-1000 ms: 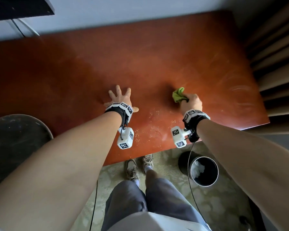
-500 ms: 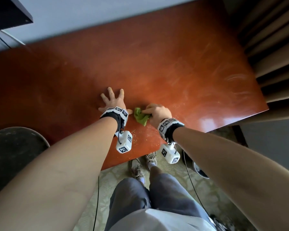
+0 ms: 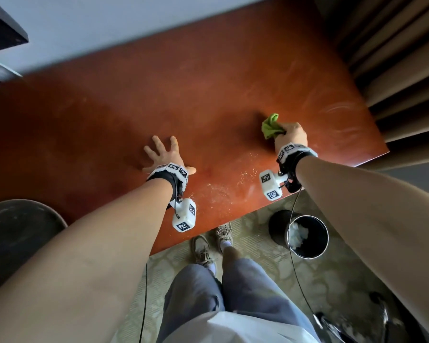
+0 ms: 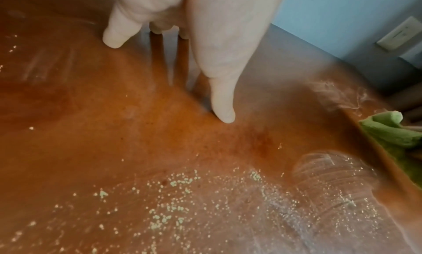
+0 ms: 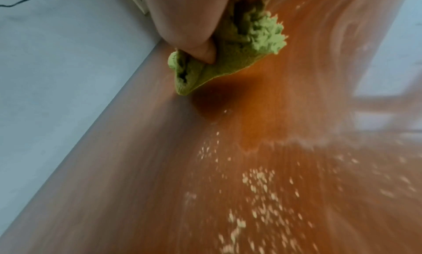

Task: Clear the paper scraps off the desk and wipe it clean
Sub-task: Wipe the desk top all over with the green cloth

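Glossy wooden desk (image 3: 208, 95); fuzzy green cloth (image 3: 270, 126)

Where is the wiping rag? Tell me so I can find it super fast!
Look at the big reddish-brown desk and go toward its right end, where the right hand is. The rag is bunched up in that hand's fingers, sticking out past them toward the wall. It is the only bright green thing there, soft and crumpled, while the left hand lies flat and holds nothing.
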Motion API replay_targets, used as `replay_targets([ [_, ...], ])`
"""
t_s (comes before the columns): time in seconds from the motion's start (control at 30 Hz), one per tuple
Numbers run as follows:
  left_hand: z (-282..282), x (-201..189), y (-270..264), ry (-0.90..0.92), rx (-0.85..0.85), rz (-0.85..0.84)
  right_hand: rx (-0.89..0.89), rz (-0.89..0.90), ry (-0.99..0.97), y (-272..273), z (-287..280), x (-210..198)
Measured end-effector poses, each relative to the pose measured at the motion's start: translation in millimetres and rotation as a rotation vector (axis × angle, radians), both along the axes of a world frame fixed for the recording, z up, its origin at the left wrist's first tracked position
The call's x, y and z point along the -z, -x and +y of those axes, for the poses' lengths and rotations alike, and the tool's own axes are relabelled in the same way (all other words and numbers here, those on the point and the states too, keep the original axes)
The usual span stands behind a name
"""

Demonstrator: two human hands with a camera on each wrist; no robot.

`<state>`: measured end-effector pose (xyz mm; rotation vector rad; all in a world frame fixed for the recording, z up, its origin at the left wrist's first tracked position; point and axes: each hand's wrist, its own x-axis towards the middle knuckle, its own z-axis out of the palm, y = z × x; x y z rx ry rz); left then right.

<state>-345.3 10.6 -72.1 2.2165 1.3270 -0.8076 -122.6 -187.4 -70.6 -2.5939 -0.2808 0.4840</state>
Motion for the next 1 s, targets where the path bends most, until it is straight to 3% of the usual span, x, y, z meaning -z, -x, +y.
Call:
replay_targets([
  [0.2,1.4,1.5,0.4,0.021,-0.008,-0.007,-0.177,0.07,0.21,18.2,1.6,0.6],
  [0.5,2.5,4.2,4.9,0.027,0.002,-0.037,-0.62,0.115,0.25,115.8,-8.0,2.6],
  [0.6,3.4,2.8,14.3,0.015,0.063,-0.068,-0.689,0.18,0.242,130.0,-4.9,-0.4],
  [0.67,4.9,-0.6,25.2,0.005,0.133,-0.077,-0.611,0.177,0.206,125.1,-4.0,-6.0],
  [0.83,0.3,-6.6,55.9,-0.007,0.202,-0.077,-0.115,0.063,0.072,95.9,-28.1,-9.9],
  [1.0,-7.2,-8.2,90.0,-0.013,0.304,-0.02,0.047,0.066,0.114,86.6,-55.6,-7.5],
])
